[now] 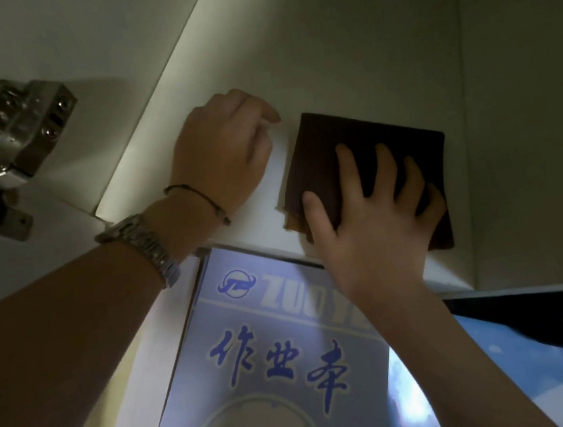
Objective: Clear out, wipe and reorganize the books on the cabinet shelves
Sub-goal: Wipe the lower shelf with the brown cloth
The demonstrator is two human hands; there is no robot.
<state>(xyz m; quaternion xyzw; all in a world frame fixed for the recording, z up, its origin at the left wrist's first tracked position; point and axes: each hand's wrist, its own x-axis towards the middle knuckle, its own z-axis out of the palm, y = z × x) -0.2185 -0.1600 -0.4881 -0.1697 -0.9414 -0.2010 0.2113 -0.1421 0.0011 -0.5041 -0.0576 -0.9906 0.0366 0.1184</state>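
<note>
A folded dark brown cloth (345, 145) lies flat on the white cabinet shelf (273, 214). My right hand (373, 218) presses on the cloth with its fingers spread and straight. My left hand (223, 157) rests on the shelf just left of the cloth, fingers loosely curled, holding nothing; a metal watch and a thin band are on that wrist. Below the shelf edge a blue-and-white exercise book (266, 359) with blue characters on its cover shows between my forearms.
A metal door hinge (21, 131) sits on the cabinet's left side panel. The white back and side walls (522, 121) close the shelf on the right. A second blue cover (515, 373) and a dark object (541, 315) lie lower right.
</note>
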